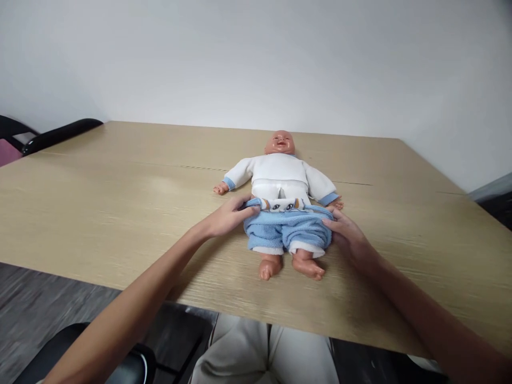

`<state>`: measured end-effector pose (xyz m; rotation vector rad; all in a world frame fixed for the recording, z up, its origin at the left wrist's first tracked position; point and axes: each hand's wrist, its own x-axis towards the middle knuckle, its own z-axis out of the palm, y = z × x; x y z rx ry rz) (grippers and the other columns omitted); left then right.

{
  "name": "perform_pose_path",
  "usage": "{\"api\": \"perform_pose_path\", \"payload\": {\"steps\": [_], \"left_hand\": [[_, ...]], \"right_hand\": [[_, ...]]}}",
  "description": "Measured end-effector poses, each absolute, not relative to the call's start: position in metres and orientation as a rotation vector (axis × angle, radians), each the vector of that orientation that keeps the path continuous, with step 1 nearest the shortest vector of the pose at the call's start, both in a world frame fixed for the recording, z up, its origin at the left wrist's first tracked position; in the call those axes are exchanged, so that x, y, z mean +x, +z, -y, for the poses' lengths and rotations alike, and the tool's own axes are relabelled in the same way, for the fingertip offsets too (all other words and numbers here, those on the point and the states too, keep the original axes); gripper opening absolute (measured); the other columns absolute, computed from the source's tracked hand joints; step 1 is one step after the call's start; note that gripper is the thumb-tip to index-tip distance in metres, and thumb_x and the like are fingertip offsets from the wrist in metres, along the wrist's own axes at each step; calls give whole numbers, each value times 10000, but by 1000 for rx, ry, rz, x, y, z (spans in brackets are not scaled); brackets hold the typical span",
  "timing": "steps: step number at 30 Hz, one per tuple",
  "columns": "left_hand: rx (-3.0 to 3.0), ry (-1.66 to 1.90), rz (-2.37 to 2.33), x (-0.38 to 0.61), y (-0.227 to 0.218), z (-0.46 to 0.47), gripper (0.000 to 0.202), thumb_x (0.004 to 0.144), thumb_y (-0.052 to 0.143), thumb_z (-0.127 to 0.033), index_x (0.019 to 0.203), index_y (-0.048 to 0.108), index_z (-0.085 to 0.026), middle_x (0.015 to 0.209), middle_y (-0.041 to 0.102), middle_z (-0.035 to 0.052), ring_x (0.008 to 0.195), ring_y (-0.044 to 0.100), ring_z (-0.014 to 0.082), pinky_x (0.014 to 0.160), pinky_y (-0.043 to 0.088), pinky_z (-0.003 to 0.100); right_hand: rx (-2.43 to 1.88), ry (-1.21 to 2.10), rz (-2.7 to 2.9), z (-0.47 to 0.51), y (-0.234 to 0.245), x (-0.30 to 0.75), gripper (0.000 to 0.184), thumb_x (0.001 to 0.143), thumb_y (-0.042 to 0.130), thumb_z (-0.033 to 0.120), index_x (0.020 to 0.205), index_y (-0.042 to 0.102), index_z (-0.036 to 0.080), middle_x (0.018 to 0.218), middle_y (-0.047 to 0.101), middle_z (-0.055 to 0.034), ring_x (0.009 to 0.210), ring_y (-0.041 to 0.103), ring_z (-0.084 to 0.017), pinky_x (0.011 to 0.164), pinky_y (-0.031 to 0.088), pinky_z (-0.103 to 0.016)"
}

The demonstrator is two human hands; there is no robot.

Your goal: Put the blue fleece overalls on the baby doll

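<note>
A baby doll in a white top with blue cuffs lies on its back, its head away from me and its bare feet toward me. Light blue doll pants with white hems cover its legs, the waistband lowered to about the thighs. White cloth shows at the doll's hips above them. At the left side of the waistband my left hand pinches the fabric between thumb and fingers. My right hand grips the opposite side the same way. A white strip with printed eyes and orange patches lies along the waistband's front.
The doll rests on a wooden table whose back edge meets a white wall. A black chair armrest stands at the far left. Below the near edge are my legs and a black chair.
</note>
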<state>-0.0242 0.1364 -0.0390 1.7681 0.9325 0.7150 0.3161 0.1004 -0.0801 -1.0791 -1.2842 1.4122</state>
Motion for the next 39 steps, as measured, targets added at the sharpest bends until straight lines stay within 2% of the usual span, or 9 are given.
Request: {"api": "perform_pose_path", "payload": {"steps": [3, 9, 13, 18, 23, 26, 29, 34, 39], "left_hand": [[1786, 779, -985, -25, -46, -137, 336, 1070, 605, -518, 1165, 621, -196, 1172, 637, 60, 1092, 578, 245, 979, 466, 361], [1623, 1000, -1008, -7, -72, -161, 414, 1065, 589, -625, 1041, 463, -231, 981, 502, -2, 924, 501, 180, 919, 469, 311], [1352, 1113, -945, 5, -85, -183, 484, 983, 693, -673, 1105, 532, -234, 935, 560, -7, 837, 524, 175, 818, 468, 299], [1352, 1163, -963, -1, -83, -179, 376, 993, 742, -544, 1055, 627, -192, 932, 583, -5, 890, 546, 170, 834, 446, 275], [1416, 1154, -1070, -16, -86, -175, 347, 1008, 739, -525, 1036, 644, -193, 959, 586, -8, 922, 534, 163, 850, 455, 262], [1354, 1141, -1005, -17, -95, -180, 393, 1010, 728, -573, 1114, 655, -201, 1005, 635, 10, 948, 570, 183, 908, 496, 299], [1207, 1197, -924, -12, -101, -183, 390, 1004, 747, -554, 1176, 654, -217, 1050, 674, 28, 944, 598, 187, 930, 512, 319], [1105, 1184, -862, -12, -95, -181, 316, 991, 767, -474, 1132, 690, -201, 1079, 701, 48, 977, 624, 203, 947, 500, 329], [1504, 1221, -985, -17, -75, -172, 291, 1020, 715, -489, 1019, 681, -201, 973, 625, 24, 923, 551, 195, 836, 447, 292]], "right_hand": [[-1124, 1225, 1316, -103, -85, 313, 281, 945, 790, 525, 1033, 700, 274, 1050, 755, 3, 1075, 690, -264, 1024, 549, -404], [-1127, 1175, 1114, -128, -100, 290, 390, 940, 777, 631, 1131, 658, 313, 1130, 755, 20, 1104, 701, -243, 1054, 572, -406], [-1145, 1136, 1090, -151, -109, 275, 474, 901, 780, 700, 1130, 647, 307, 1077, 751, 24, 1096, 707, -244, 1068, 586, -424], [-1172, 1162, 1192, -156, -105, 277, 429, 915, 781, 668, 1114, 720, 294, 1108, 787, -8, 1150, 714, -274, 1138, 547, -449], [-1264, 1163, 1286, -141, -98, 281, 432, 947, 749, 660, 1191, 777, 305, 1321, 784, -11, 1375, 641, -328, 1298, 409, -514], [-1261, 1219, 1150, -134, -97, 277, 439, 936, 767, 651, 1260, 770, 354, 1435, 748, 17, 1456, 601, -316, 1316, 410, -501], [-1166, 1332, 1108, -130, -96, 271, 447, 950, 765, 627, 1306, 764, 356, 1419, 760, 15, 1435, 622, -303, 1255, 486, -476], [-1056, 1434, 1275, -123, -90, 274, 387, 984, 742, 593, 1197, 780, 273, 1113, 806, -17, 1103, 723, -285, 992, 587, -395], [-1143, 942, 1511, -118, -75, 278, 274, 1021, 714, 518, 958, 669, 255, 855, 569, 11, 794, 512, -204, 718, 447, -326]]}}
